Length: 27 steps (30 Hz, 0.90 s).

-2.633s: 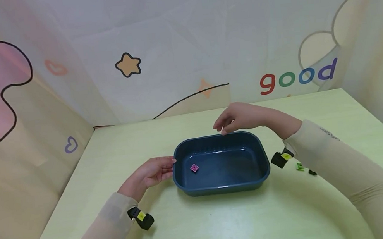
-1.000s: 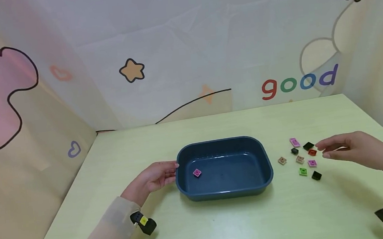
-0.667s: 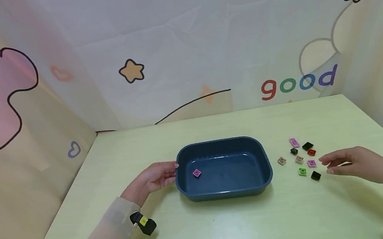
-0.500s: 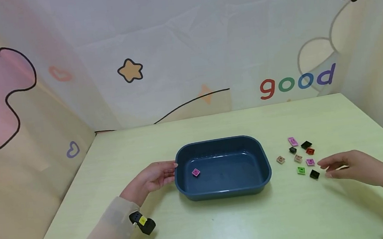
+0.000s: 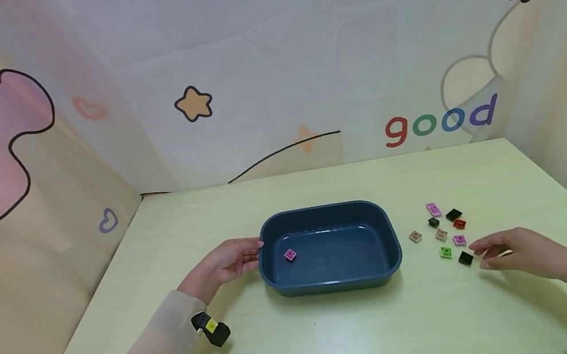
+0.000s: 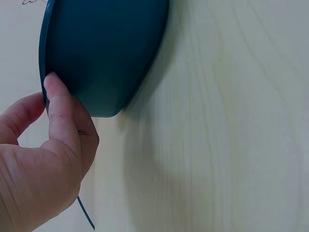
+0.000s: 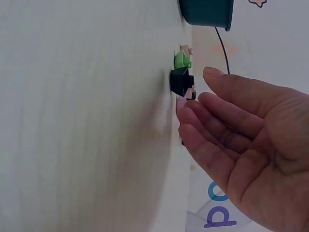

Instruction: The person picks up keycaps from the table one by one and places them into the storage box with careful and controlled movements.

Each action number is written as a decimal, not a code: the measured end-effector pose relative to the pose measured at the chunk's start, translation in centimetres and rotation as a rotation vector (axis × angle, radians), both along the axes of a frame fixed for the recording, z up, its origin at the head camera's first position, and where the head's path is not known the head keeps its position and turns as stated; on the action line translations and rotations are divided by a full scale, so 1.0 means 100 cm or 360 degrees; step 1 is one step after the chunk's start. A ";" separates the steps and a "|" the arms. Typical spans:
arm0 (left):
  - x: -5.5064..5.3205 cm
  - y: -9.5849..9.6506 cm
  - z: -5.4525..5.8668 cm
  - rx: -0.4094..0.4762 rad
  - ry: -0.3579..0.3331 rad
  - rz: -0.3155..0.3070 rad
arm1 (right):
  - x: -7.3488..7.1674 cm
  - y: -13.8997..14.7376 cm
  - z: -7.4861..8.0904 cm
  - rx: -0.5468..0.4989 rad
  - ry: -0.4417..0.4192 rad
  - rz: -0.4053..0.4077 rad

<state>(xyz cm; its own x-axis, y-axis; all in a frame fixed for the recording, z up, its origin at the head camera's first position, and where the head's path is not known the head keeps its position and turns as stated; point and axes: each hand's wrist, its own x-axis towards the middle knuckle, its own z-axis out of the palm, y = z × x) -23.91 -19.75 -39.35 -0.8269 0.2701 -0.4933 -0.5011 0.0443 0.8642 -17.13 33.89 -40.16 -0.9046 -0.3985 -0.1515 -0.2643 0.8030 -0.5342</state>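
A dark blue rectangular tub [image 5: 332, 287] with rounded corners stands mid-table, a small pink square plastic piece [image 5: 290, 255] lying inside. My left hand [image 5: 225, 262] pinches its left rim between thumb and fingers, as the left wrist view shows up close. To the right of the tub, several small plastic pieces are scattered. My right hand [image 5: 522, 253] hovers at their right side, holding nothing, its fingers gently bent and apart from the thumb. Its fingertips are closest to a black piece [image 5: 465, 259], which tapers and has a small knob in the right wrist view [image 7: 180, 81], and a pink piece [image 5: 459, 240].
Around these lie a green piece [image 5: 445, 252], a red piece [image 5: 459, 224], a pale tan piece [image 5: 415, 236] and another black piece [image 5: 454, 214]. A printed curtain [image 5: 262, 75] borders the pale wooden table [image 5: 301, 342] at the back and sides.
My right hand has gone from above the tub's back rim over to the scattered pieces, then lowered slightly beside them. The left hand keeps its place on the rim.
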 end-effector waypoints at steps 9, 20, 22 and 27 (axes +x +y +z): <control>0.001 -0.001 0.000 -0.0005 -0.0002 -0.0004 | -0.004 -0.005 -0.007 0.0050 -0.0014 -0.0049; 0.000 -0.001 0.000 -0.0001 0.0000 -0.0001 | -0.009 -0.009 -0.009 0.0098 0.0064 -0.0051; 0.000 -0.001 0.000 -0.0002 -0.0002 0.0003 | -0.010 -0.011 -0.010 0.0110 0.0070 -0.0059; 0.000 -0.001 0.000 0.0001 -0.0010 0.0009 | -0.011 -0.015 -0.010 0.0152 0.0070 -0.0090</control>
